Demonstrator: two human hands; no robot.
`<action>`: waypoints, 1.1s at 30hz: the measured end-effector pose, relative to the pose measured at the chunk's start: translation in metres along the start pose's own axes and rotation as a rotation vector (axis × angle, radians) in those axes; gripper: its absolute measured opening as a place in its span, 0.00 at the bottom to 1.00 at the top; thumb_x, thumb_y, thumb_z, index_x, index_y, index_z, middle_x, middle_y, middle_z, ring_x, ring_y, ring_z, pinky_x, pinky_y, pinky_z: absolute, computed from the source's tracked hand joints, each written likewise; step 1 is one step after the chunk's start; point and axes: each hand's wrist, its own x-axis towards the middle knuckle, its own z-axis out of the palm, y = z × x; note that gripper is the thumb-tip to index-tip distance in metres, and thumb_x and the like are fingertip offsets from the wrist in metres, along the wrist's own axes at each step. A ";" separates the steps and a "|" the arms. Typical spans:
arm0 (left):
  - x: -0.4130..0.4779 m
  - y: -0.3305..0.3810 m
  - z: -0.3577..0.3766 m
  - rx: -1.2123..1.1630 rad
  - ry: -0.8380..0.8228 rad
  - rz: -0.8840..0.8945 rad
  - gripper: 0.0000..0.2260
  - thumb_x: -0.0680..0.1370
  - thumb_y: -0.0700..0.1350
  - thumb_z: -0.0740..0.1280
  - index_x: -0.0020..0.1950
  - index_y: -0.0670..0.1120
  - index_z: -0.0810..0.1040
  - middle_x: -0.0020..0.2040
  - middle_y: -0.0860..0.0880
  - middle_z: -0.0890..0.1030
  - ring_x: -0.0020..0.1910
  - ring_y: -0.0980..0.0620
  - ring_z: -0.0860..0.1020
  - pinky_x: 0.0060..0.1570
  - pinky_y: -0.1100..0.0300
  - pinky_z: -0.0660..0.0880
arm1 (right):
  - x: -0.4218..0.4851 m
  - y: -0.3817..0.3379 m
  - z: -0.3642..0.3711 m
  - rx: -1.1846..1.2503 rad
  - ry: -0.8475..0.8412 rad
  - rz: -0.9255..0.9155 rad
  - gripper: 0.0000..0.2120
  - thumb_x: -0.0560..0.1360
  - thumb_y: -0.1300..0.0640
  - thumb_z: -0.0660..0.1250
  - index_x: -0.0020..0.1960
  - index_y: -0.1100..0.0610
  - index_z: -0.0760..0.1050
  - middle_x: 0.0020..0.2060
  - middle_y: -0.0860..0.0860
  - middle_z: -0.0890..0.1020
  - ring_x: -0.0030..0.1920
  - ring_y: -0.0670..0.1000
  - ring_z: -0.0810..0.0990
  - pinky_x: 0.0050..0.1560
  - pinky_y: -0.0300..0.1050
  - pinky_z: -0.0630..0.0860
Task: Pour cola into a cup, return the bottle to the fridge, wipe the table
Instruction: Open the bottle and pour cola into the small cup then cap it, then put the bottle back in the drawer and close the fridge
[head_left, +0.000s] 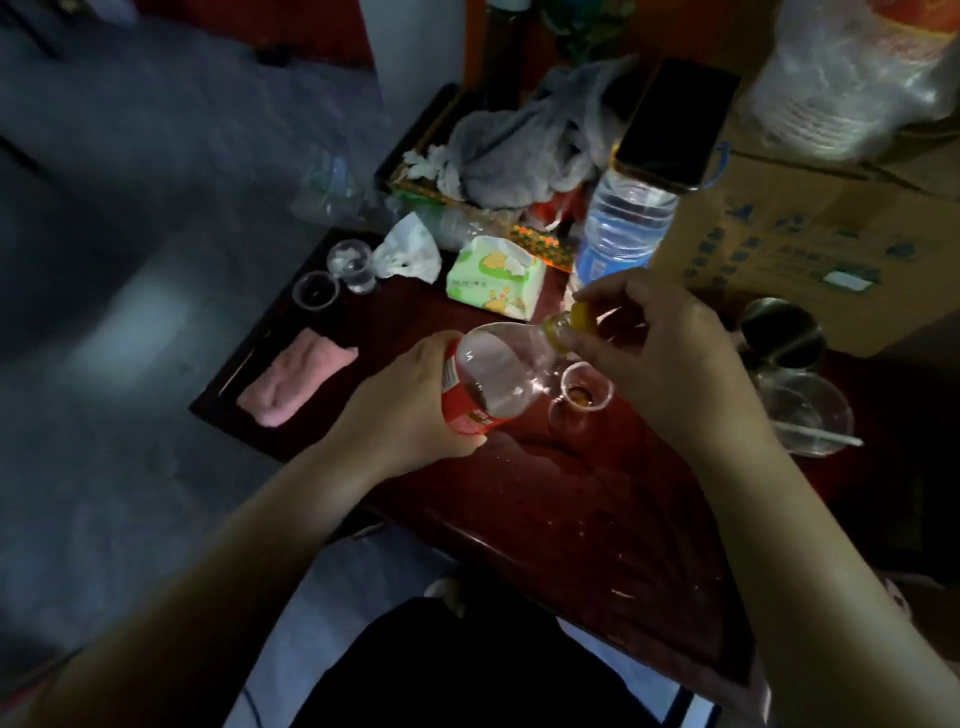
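My left hand (410, 405) grips a clear cola bottle (493, 374) with a red label, tilted with its neck up and to the right; a little dark cola sits low inside. My right hand (660, 358) pinches the yellow cap (583, 317) right at the bottle's mouth. Just below the neck a small clear plastic cup (581, 400) stands on the dark red table (597, 519) with a bit of brown liquid in it. Wet spots and droplets lie on the table in front of the cup. A folded pink cloth (296, 376) rests at the table's left end.
Two small clear cups (332, 280), crumpled tissue (408, 249), a tissue pack (496, 278), a water bottle (623, 223), a phone (675, 119) and a grey cloth (519, 150) crowd the back. A cardboard box (805, 244), metal cup (782, 332) and clear bowl (802, 410) stand at right.
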 end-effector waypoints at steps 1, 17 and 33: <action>-0.004 -0.005 -0.001 -0.015 0.007 -0.027 0.41 0.60 0.56 0.77 0.69 0.51 0.65 0.64 0.54 0.74 0.61 0.54 0.75 0.57 0.52 0.74 | 0.004 -0.004 0.006 0.009 -0.033 -0.004 0.12 0.69 0.51 0.75 0.50 0.51 0.78 0.41 0.44 0.81 0.40 0.42 0.80 0.40 0.31 0.74; -0.130 -0.109 -0.070 -0.132 0.210 -0.255 0.44 0.62 0.55 0.79 0.72 0.55 0.60 0.65 0.58 0.73 0.57 0.59 0.75 0.51 0.62 0.70 | -0.006 -0.134 0.116 0.100 -0.424 -0.280 0.14 0.64 0.57 0.77 0.49 0.50 0.80 0.42 0.42 0.82 0.42 0.38 0.80 0.46 0.29 0.73; -0.393 -0.278 -0.177 -0.292 0.739 -0.620 0.38 0.61 0.55 0.79 0.66 0.59 0.66 0.54 0.59 0.78 0.46 0.55 0.81 0.36 0.56 0.79 | -0.116 -0.372 0.355 0.199 -0.693 -0.858 0.15 0.68 0.41 0.71 0.53 0.43 0.75 0.47 0.43 0.80 0.45 0.42 0.80 0.46 0.33 0.77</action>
